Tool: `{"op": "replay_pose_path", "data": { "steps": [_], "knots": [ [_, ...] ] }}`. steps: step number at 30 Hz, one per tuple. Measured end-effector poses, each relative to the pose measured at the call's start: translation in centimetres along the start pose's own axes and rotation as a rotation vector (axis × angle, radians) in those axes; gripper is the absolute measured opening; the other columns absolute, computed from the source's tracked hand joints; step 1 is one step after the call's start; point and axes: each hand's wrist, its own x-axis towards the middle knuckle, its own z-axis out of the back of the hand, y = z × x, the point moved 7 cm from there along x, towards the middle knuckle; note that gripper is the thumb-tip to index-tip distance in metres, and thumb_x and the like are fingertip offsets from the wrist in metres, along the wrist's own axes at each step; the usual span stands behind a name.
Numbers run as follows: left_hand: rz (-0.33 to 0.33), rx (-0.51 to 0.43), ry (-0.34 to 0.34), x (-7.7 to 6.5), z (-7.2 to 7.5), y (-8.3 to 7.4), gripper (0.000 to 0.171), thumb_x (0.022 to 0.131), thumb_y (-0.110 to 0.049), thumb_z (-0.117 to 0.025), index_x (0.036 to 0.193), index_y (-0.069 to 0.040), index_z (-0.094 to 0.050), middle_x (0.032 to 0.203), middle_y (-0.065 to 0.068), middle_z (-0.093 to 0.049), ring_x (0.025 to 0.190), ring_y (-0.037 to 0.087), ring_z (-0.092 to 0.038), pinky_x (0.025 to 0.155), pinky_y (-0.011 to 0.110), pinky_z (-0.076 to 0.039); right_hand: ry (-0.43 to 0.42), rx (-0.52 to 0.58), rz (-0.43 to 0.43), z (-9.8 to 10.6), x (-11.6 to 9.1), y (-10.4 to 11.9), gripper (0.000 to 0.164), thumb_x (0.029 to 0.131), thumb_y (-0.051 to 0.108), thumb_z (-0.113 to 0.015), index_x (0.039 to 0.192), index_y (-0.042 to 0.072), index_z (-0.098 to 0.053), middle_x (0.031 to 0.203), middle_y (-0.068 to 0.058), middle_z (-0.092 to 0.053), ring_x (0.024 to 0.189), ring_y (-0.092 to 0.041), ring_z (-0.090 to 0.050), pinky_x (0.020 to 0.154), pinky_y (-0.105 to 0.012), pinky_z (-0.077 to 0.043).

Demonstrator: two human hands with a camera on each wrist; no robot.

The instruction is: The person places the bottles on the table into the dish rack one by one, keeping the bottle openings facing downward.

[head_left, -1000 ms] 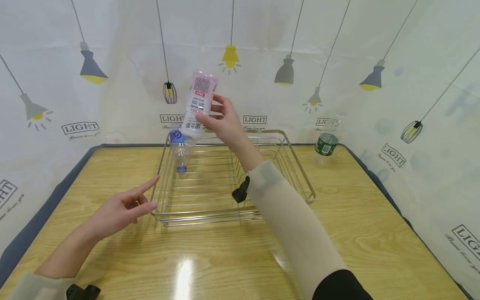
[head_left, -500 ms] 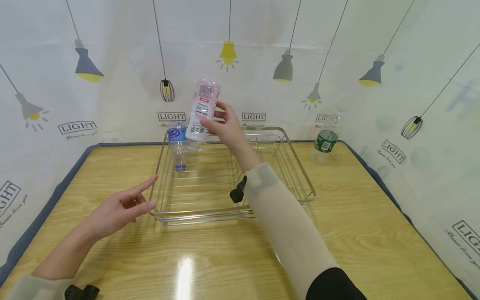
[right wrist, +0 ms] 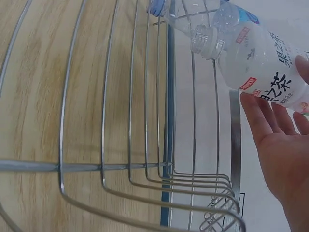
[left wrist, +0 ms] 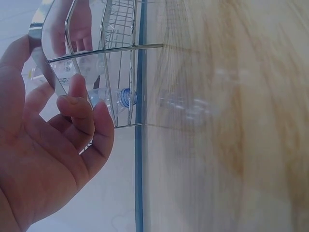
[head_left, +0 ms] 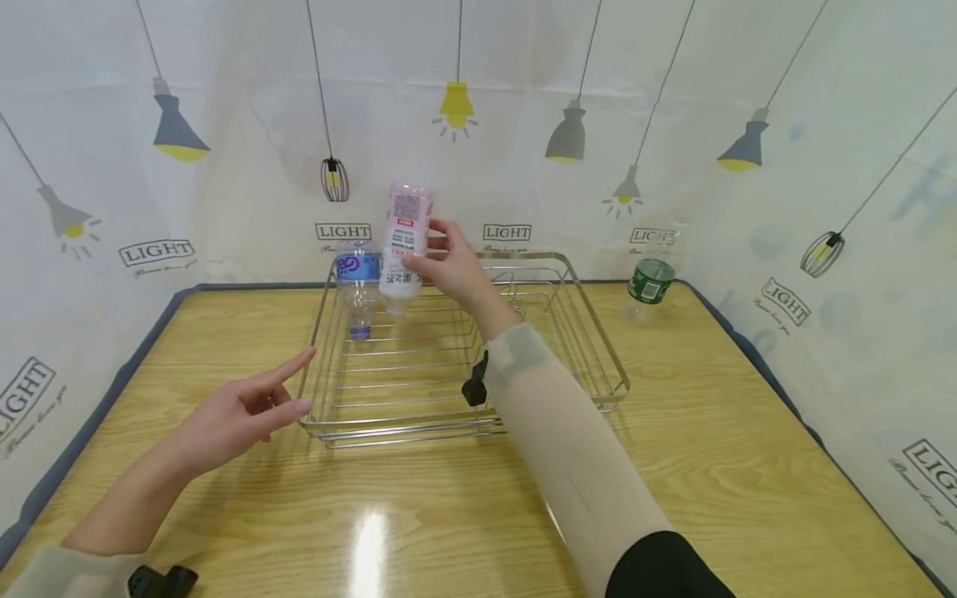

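My right hand (head_left: 454, 270) holds a plastic bottle (head_left: 404, 241) with a pink and white label, neck downward, over the back left of a wire basket (head_left: 419, 428). Its threaded mouth shows no cap in the right wrist view. Right beside it, a clear bottle (head_left: 357, 267) with a blue label stands upside down inside the basket, blue cap at the bottom. My left hand (head_left: 232, 419) is at the basket's left side. Its thumb and index finger reach out to the metal rim, while the other fingers (left wrist: 79, 113) are bent.
A clear bottle (head_left: 650, 282) with a green label stands on the wooden table (head_left: 710, 432), right of the basket. A dark edge runs along the table's border, and a white curtain (head_left: 508, 158) printed with lamps rises behind it.
My right hand has lowered the pink-labelled bottle, after a slight shift right, and its neck now points more straight down beside the blue-labelled one. My left hand keeps its place.
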Motion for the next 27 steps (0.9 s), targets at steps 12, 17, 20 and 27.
{"op": "replay_pose_path", "data": {
  "steps": [12,17,20,27],
  "knots": [
    [0.006,0.005,0.000,-0.1,0.0,-0.2,0.071,0.112,-0.035,-0.067,0.174,-0.034,-0.033,0.098,0.010,-0.062,0.074,0.019,-0.052,0.066,0.034,-0.053,0.059,-0.145,-0.052,-0.8,0.2,-1.5,0.087,0.102,0.020,-0.081,0.172,0.014,-0.029,0.157,-0.019,-0.053,0.140,-0.038,-0.063,0.109,-0.048,-0.059],
    [0.012,0.010,0.000,0.0,0.0,-0.1,0.071,0.112,-0.036,-0.067,0.174,-0.034,-0.033,0.098,0.010,-0.062,0.074,0.018,-0.052,0.067,0.034,-0.054,0.068,-0.170,-0.064,-1.1,0.2,-2.0,0.086,0.103,0.018,-0.079,0.172,0.012,-0.028,0.159,-0.019,-0.052,0.143,-0.038,-0.061,0.110,-0.048,-0.058],
    [0.012,0.008,0.000,0.0,0.0,-0.1,0.071,0.112,-0.036,-0.067,0.174,-0.033,-0.033,0.098,0.011,-0.062,0.074,0.018,-0.052,0.067,0.034,-0.054,0.077,-0.178,-0.072,-1.2,0.3,-2.2,0.086,0.104,0.017,-0.078,0.172,0.012,-0.026,0.161,-0.018,-0.051,0.144,-0.037,-0.060,0.112,-0.046,-0.058],
    [0.007,0.001,0.002,0.0,0.0,-0.1,0.070,0.112,-0.035,-0.067,0.173,-0.035,-0.033,0.097,0.012,-0.062,0.073,0.019,-0.051,0.066,0.035,-0.053,0.084,-0.195,-0.093,-1.3,0.4,-2.7,0.088,0.105,0.018,-0.077,0.174,0.014,-0.024,0.164,-0.016,-0.050,0.143,-0.034,-0.061,0.113,-0.044,-0.057]
  ]
}}
